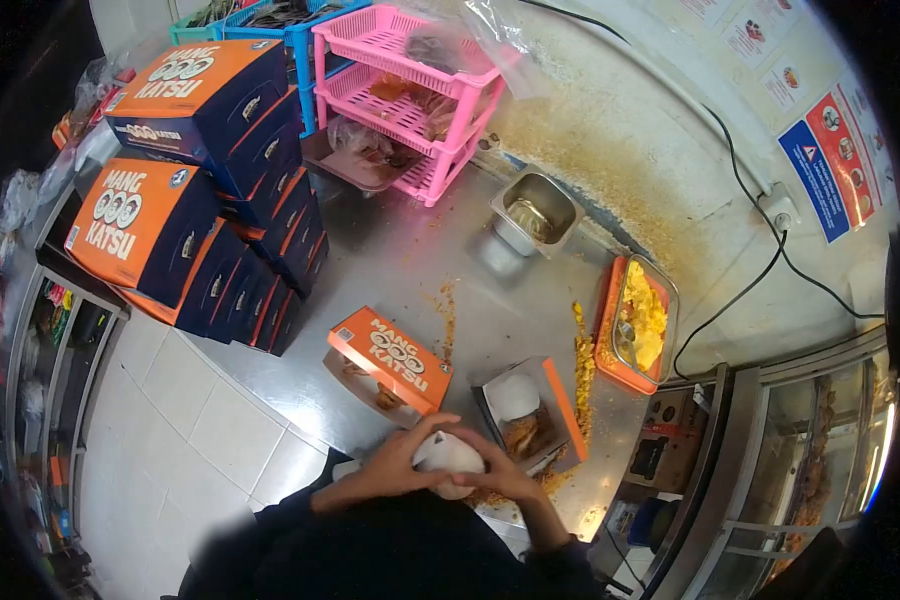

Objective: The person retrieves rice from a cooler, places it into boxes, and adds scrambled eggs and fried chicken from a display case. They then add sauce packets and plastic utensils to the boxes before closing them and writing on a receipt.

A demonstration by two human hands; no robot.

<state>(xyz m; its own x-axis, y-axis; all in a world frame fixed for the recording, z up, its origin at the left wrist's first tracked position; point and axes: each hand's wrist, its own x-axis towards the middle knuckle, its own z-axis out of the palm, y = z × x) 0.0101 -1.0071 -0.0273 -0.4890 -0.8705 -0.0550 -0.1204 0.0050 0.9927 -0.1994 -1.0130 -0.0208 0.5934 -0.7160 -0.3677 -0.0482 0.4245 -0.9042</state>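
Observation:
Close to my body, at the table's near edge, my left hand (395,464) and my right hand (503,470) curve around a white rounded bundle (449,455) from both sides. Its contents are hidden. Just beyond my left hand is an orange box (394,358), its lid partly raised over fried food. Beside my right hand stands an open box (560,410) holding a white rounded lump (514,397) and brown fried food (526,436).
Stacked orange and navy boxes (130,222) stand at left. A pink tiered rack (400,115), a metal container (537,210) and a tray of yellow food (643,320) line the back. Crumbs dot the steel table (370,260). Cables hang at right.

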